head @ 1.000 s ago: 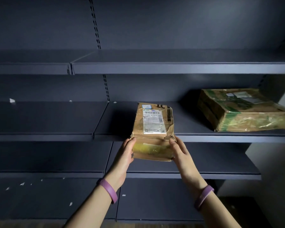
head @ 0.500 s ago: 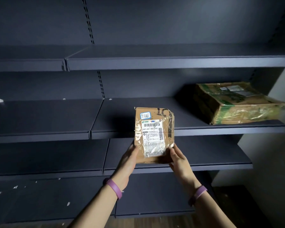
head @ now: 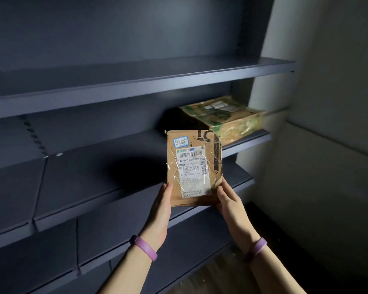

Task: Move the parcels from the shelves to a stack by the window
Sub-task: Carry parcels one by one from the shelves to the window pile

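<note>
A small brown cardboard parcel [head: 193, 166] with a white barcode label stands upright in the air in front of the dark shelves. My left hand [head: 163, 205] grips its lower left edge and my right hand [head: 227, 200] grips its lower right edge, thumbs on the front. A larger flat parcel [head: 225, 117] wrapped in green-printed tape lies on the middle shelf [head: 106, 166] at its right end, behind the held one. No window is in view.
Dark metal shelving [head: 136, 85] with several bare boards fills the left and centre. A pale wall [head: 331, 102] stands right of the shelf end. Wooden floor [head: 227, 270] shows at the bottom between my arms.
The small parcel has come off the middle shelf and tipped upright toward me. My view has swung to the right and tilted, bringing the pale wall into sight.
</note>
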Demonstrator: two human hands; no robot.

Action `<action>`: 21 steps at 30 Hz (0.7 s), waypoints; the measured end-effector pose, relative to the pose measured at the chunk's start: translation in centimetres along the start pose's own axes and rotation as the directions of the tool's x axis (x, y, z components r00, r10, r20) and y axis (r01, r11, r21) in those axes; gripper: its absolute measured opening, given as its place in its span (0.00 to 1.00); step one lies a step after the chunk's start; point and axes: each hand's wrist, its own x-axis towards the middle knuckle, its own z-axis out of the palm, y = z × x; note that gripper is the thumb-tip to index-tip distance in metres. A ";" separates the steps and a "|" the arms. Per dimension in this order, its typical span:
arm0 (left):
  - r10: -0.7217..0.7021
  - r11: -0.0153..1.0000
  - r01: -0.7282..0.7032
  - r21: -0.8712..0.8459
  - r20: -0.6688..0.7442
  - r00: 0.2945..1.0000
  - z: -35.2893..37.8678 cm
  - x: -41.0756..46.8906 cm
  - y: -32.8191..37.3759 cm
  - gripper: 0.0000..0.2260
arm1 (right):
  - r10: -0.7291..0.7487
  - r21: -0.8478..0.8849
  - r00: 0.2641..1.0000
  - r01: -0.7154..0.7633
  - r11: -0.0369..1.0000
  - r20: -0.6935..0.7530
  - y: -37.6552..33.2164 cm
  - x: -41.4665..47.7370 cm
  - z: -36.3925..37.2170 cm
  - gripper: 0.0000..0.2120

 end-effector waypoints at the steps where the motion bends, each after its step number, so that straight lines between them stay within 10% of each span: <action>1: 0.002 1.000 -0.003 0.020 0.062 0.998 1.5 0.0 -0.2 0.26 | 0.001 -0.013 0.999 -0.002 1.000 -0.047 -0.2 -0.6 -1.5 0.18; 8: -0.085 0.996 0.072 0.054 0.302 0.949 13.9 -2.4 -2.6 0.37 | -0.047 -0.001 0.946 0.049 0.999 -0.320 -2.6 -7.6 -13.2 0.18; 21: -0.211 0.974 0.089 0.210 0.687 0.696 35.1 -18.6 -9.4 0.27 | -0.141 -0.186 0.732 0.019 0.982 -0.667 -6.1 -27.3 -32.6 0.15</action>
